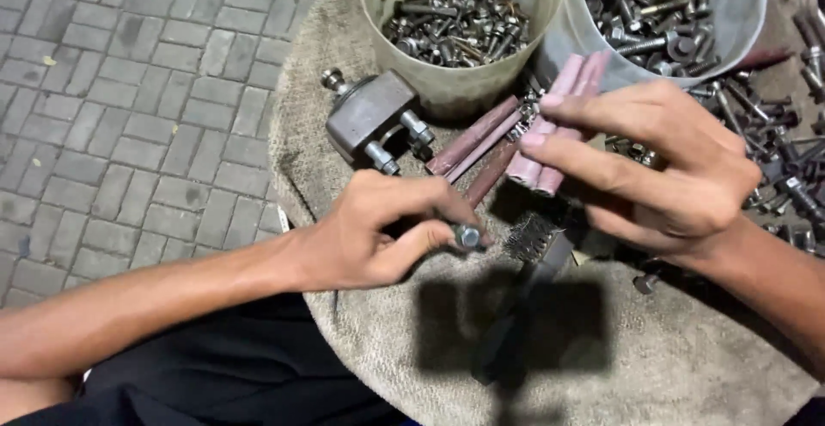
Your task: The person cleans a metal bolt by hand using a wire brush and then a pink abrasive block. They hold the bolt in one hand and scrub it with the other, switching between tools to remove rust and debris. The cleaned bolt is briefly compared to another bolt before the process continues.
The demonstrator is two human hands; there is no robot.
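The left hand (378,237) pinches a small bolt (467,237) between thumb and forefinger, just above the burlap cloth (412,340). The right hand (662,164) grips rolled strips of reddish sandpaper (559,125) with its fingers curled round them. More rolls (473,142) lie between the hands, beside a wire brush (531,239). A grey metal clamp block (371,121) sits near the left hand. Behind stand two plastic buckets (455,82) (739,13) of bolts; loose bolts (778,159) lie scattered at right.
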